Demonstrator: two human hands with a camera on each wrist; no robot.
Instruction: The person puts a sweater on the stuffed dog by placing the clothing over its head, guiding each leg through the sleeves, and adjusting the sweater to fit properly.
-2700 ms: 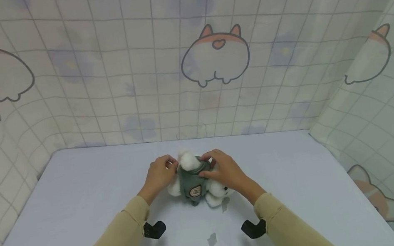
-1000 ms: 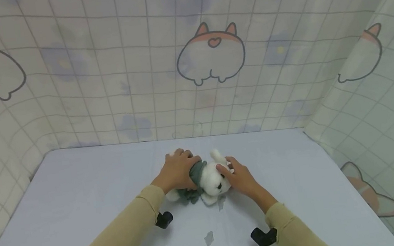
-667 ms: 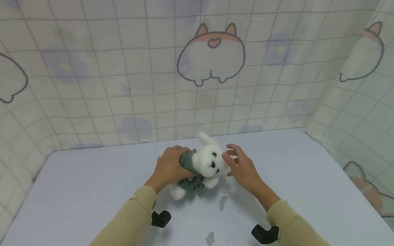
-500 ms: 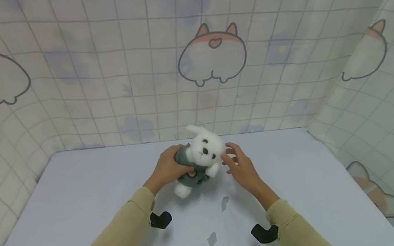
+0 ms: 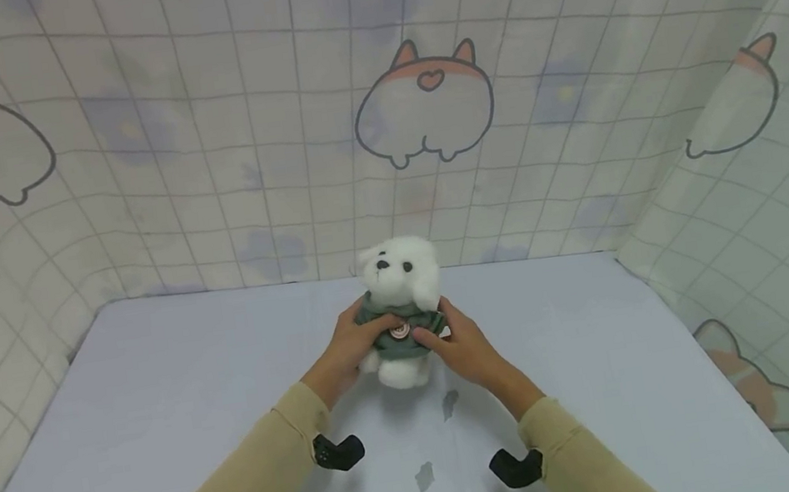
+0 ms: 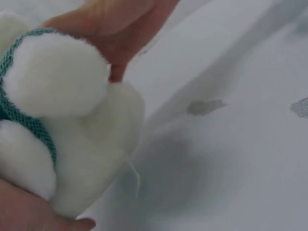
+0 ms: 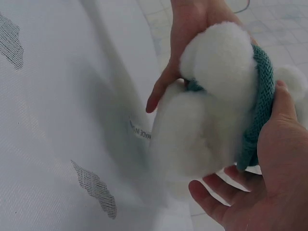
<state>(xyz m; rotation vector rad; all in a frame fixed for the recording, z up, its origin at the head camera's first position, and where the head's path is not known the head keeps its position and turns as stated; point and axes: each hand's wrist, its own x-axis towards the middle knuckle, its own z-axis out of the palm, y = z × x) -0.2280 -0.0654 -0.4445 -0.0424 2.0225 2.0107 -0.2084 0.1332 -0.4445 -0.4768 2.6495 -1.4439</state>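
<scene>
A white plush dog (image 5: 402,274) in a green knitted top with a round badge (image 5: 400,330) is held upright, belly facing me. My left hand (image 5: 348,349) grips its body from the left, thumb over the front near the badge. On the other side, my right hand (image 5: 465,345) holds the body with its thumb pressed on the top. In the right wrist view the toy's furry underside (image 7: 187,134) shows between both hands, with a small printed label (image 7: 139,133) sticking out. Its shadow falls on the table below.
Under the toy stretches a white table (image 5: 178,377) with grey patches (image 5: 424,477) near the front. A curtain (image 5: 241,175) with a grid and corgi drawings hangs behind and along both sides. Black devices (image 5: 339,452) are strapped at both wrists.
The plush dog was lying on its side and has been lifted and turned upright. My right hand, which was off the toy half a second ago, now grips its right side.
</scene>
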